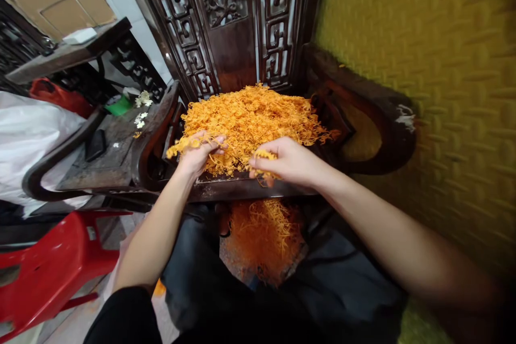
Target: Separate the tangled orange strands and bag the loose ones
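A large heap of curly orange-yellow strands (250,113) covers the seat of a carved dark wooden chair. At the heap's front left, my left hand (198,155) is closed on a few of these strands, which lie across the fingers and stick out to the left. My right hand (278,160) curls round a small bunch of the same strands at the front edge of the seat. Its fingertips point left, a short way from my left hand. More orange strands (266,231) lie in a pile below the seat, between my legs.
The carved chair back (234,54) rises behind the heap, with a curved armrest (379,118) at right beside a yellow textured surface (435,37). At left are a wooden side table (100,172) with a dark phone-like object (95,145), and a red plastic stool (60,269).
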The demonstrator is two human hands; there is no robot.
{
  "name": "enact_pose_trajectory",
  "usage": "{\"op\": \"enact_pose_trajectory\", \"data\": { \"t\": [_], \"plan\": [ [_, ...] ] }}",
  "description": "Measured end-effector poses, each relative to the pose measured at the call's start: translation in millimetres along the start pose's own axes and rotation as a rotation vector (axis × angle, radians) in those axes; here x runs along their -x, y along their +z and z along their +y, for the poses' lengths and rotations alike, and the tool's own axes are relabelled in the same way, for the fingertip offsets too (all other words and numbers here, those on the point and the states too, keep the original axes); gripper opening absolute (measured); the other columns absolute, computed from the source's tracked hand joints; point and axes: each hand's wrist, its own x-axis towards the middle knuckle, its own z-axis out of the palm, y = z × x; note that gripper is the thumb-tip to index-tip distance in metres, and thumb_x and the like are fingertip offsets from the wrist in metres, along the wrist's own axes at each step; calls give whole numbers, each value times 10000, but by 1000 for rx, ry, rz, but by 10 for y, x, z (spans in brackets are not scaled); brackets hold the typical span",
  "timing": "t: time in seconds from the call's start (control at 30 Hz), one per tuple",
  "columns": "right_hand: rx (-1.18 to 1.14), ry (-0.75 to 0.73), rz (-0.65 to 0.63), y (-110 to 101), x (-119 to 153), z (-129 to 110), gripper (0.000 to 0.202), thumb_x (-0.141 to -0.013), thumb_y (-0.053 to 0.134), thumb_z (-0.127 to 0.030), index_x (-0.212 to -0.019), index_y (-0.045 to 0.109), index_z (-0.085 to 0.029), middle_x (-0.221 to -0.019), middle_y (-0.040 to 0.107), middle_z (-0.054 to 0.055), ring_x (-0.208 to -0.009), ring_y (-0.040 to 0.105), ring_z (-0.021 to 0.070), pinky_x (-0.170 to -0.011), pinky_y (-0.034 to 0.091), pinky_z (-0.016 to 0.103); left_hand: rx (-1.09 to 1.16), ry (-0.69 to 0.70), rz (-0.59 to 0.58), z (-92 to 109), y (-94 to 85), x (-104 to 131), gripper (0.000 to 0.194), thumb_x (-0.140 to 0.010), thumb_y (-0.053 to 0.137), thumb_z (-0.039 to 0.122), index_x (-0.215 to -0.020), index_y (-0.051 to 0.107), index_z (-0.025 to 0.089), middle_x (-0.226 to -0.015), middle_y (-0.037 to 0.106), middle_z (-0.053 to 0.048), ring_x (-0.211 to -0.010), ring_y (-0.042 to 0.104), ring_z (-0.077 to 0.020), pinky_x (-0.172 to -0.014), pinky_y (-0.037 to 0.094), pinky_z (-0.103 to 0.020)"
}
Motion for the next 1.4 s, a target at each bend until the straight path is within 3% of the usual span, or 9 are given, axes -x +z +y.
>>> {"op": "enact_pose_trajectory", "data": {
  "t": [0.17, 0.33, 0.43, 0.53, 0.67, 0.83, 1.07, 1.23, 1.4],
  "plan": [
    [-571, 119, 275, -197, -163, 163, 276, -791, 637, -208, -1038, 724, -121, -945, 766, 133, -465, 527, 80, -359, 159, 213, 115, -83, -123, 83, 139, 196, 563, -544, 963, 251, -663, 419, 167, -881, 748, -49, -701, 749, -154, -613, 604, -240],
    [-742, 106, 313, -253, -205, 245, 312, -761, 646, -132, -1066, 708, -159, -893, 693, 71, -505, 501, 62, -368, 131, 180, 53, -106, -244, 94, 194, 263, 550, -598, 934, 236, -652, 390, 170, -957, 751, -76, -779, 759, -182, -627, 605, -266],
    [-770, 65, 236, -239, -202, 261, 253, -745, 811, -239, -948, 690, -149, -780, 587, 23, -524, 473, 54, -380, 121, 177, 6, -128, -303, 90, 214, 287, 494, -625, 924, 259, -659, 440, 168, -865, 720, -54, -790, 738, -177, -634, 590, -270],
    [-776, 18, 204, -228, -201, 258, 432, -703, 896, -464, -880, 651, -156, -753, 553, 15, -536, 459, 60, -392, 125, 188, -40, -101, -358, 119, 232, 316, 379, -711, 887, 344, -720, 557, 158, -747, 666, -34, -727, 684, -148, -607, 539, -253],
    [-794, 4, 212, -226, -196, 218, 535, -808, 714, -706, -871, 594, -189, -827, 619, 53, -554, 444, 73, -413, 130, 188, 31, -112, -432, 154, 250, 337, 434, -852, 738, 543, -724, 546, 176, -687, 585, -15, -589, 571, -114, -497, 419, -244],
    [-889, 103, 164, -222, -182, 147, 646, -907, 365, -836, -816, 484, -207, -825, 617, 76, -573, 453, 105, -430, 152, 180, 164, -196, -432, 149, 244, 342, 596, -843, 672, 683, -645, 370, 209, -621, 427, 21, -540, 457, -99, -461, 316, -234],
    [-972, 192, 301, -162, -278, 154, 174, -987, 439, -336, -863, 457, -214, -729, 522, 42, -541, 438, 112, -370, 181, 164, 301, -209, -366, 127, 190, 364, 440, -858, 704, 449, -634, 423, 195, -585, 341, 37, -537, 449, -108, -491, 359, -233],
    [-934, 294, 215, -175, -347, 233, 101, -906, 598, -247, -850, 553, -176, -693, 497, 14, -519, 458, 73, -342, 255, 132, 225, -145, -402, 117, 183, 392, 362, -755, 725, 400, -599, 474, 192, -550, 352, 27, -513, 400, -112, -495, 342, -260],
    [-843, 286, 235, -164, -396, 335, 98, -780, 669, -127, -866, 709, -151, -855, 667, 81, -674, 596, 103, -410, 411, 135, -62, -50, -496, 95, 134, 433, 396, -856, 636, 454, -586, 522, 187, -573, 451, -1, -557, 445, -126, -522, 285, -271]
  ]
}}
